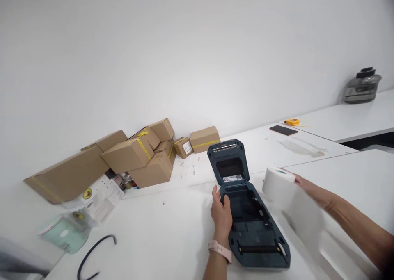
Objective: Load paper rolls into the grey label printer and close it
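A dark label printer (246, 214) stands on the white table with its lid (229, 161) raised, so its hollow inside shows. My left hand (222, 214), with a pink band on the wrist, grips the printer's left side near the hinge, thumb over the rim and fingers outside. To the right of the printer, my right hand (303, 185) holds a white paper roll (278, 183) in the air. A long loose strip of paper (304, 218) hangs from the roll towards the lower right, blurred by motion. The right fingers are mostly hidden behind the roll.
Several cardboard boxes (127, 153) are piled at the back left. Plastic-wrapped packages (66, 233) and a black curved cable (92, 251) lie at the left. At the back right are a phone (283, 130), a yellow tape measure (292, 122) and a grey translucent container (361, 87).
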A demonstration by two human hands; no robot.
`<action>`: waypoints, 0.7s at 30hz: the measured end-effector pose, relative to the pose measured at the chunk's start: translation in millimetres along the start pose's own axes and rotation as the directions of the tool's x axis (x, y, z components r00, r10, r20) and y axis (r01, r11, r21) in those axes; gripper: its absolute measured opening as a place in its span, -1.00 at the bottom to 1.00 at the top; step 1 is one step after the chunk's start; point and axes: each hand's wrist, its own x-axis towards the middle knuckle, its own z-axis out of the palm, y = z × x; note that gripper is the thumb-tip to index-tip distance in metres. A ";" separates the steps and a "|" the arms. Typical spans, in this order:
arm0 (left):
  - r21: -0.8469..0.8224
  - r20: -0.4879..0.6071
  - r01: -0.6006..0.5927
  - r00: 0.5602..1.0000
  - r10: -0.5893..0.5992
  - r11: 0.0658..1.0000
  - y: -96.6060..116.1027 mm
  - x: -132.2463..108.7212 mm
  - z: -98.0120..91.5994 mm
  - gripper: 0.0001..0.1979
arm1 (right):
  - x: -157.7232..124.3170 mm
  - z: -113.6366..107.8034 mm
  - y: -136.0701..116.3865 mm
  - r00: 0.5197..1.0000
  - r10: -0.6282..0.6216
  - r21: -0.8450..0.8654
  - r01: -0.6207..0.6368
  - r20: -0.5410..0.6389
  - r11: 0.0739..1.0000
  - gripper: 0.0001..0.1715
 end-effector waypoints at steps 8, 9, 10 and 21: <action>-0.093 0.006 -0.009 1.000 0.009 0.996 -2.8 -1.4 -2.9 -0.41 | 30.8 85.0 -73.7 0.893 -0.065 -0.348 0.239 0.445 0.906 -0.21; -0.110 0.006 -0.002 1.000 0.002 0.994 -4.5 -1.1 -2.7 -0.41 | 35.1 94.7 -76.5 0.882 -0.035 -0.430 0.264 0.470 0.863 -0.24; -0.130 0.007 0.008 1.000 -0.007 0.992 -6.7 -0.4 -2.1 -0.41 | 38.5 101.9 -77.5 0.877 -0.010 -0.491 0.278 0.480 0.826 -0.26; -0.380 0.068 0.021 0.998 0.006 0.925 -27.4 13.7 12.2 -0.39 | 55.3 114.4 -69.2 0.873 0.188 -0.766 0.271 0.451 0.583 -0.15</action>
